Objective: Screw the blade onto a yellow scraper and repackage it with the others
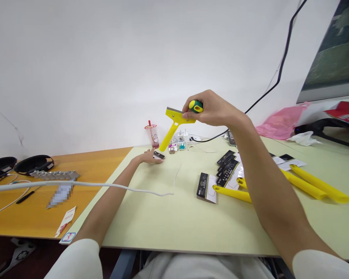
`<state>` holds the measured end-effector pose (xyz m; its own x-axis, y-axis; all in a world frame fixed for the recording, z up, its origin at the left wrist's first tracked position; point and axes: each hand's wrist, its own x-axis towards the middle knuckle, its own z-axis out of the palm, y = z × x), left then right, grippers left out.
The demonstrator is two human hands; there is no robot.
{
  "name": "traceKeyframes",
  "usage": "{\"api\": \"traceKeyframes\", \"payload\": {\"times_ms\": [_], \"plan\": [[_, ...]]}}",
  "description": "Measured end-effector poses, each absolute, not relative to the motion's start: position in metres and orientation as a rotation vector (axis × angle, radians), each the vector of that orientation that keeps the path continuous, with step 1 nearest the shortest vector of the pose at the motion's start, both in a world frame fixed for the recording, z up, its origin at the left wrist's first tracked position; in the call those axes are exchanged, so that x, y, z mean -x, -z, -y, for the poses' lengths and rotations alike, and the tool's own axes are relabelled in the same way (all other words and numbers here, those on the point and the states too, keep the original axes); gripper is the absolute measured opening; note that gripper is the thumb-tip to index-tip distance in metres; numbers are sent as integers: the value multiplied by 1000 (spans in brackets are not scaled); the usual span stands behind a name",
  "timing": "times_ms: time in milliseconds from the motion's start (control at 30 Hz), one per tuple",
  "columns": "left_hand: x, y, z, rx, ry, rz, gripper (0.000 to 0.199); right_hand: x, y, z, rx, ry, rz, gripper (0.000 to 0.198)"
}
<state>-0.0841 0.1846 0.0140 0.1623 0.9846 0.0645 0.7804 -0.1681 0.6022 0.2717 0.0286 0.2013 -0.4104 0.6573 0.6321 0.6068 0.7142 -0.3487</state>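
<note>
My right hand (205, 108) is raised above the table, closed around a screwdriver with a green and yellow handle (196, 106) and a yellow scraper (175, 123). The scraper's blade edge faces up and its handle slants down to the left. The screwdriver points its handle end at me; its shaft is hidden. Far back on the table, my left hand (148, 156) has its thumb and fingers at the edges of a small black-and-white packaging card (159, 155). Part of that card is under the hand.
Packaging cards (207, 187) and several yellow scraper handles (305, 184) lie to the right, partly behind my right forearm. A drink cup (152, 135) and a power strip (182, 136) stand by the wall. A white cable (104, 184) crosses in front. A pink bag (282, 123) lies back right.
</note>
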Motion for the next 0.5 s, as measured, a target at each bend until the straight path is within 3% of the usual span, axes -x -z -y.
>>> {"api": "traceKeyframes", "payload": {"times_ms": [300,500], "plan": [[105,-5,-201,-2143,-350,-1692,133,-272,-198,-36,886,-50,2116,12],[106,-34,-190,-2253,-409,-1533,130,-274,-197,-40,876,-39,2076,6]]}}
